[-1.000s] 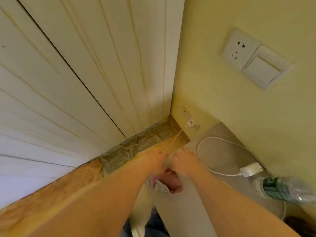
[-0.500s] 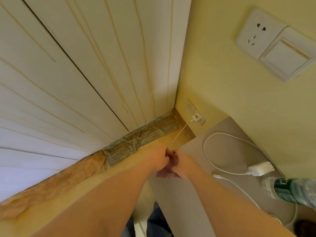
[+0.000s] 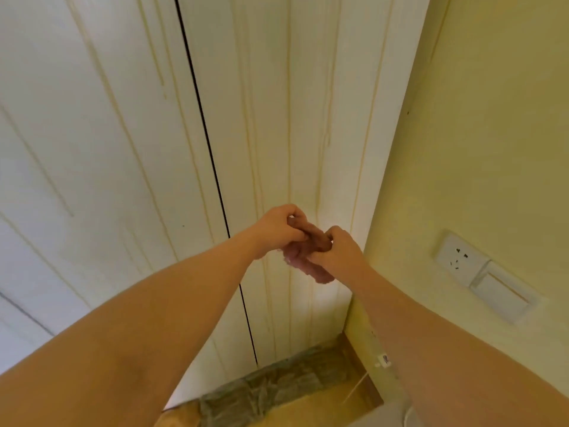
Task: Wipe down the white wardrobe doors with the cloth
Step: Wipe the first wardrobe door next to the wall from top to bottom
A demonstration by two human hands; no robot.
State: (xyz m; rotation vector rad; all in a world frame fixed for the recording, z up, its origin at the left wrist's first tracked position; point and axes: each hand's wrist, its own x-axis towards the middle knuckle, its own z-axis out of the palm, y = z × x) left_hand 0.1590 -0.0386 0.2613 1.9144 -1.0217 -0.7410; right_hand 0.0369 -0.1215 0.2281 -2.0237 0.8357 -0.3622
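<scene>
1. Both hands have come up since the earlier frames. They were low by the floor and bedside top w/ the charger cable; now they sit mid-frame in front of the doors, and the view has tipped upward, so cable and bottle are gone from sight.
2. Left side of frame: left wardrobe door (image 3: 101,155), white w/ faint yellowish grooves. No cloth on it, looks untouched afaict.
3. Dark door gap (image 3: 212,167) runs top centre down to lower centre.
4. Left hand (image 3: 278,231), centre: fingers curled shut, pinching the upper end of the cloth (image 3: 311,257).
5. Cloth is pinkish-brown, bunched, hanging between both hands just in front of the right wardrobe door (image 3: 308,118). Can't tell if it touches the panel.
6. Right hand (image 3: 337,251), just right of centre: fingers closed on the cloth too. Looks like folding or wringing, imo.
7. Right of frame: yellow wall (image 3: 492,134) w/ socket and switch plate (image 3: 483,275).
8. Progress: prob barely started. No wet streaks visible, both doors still to do.
</scene>
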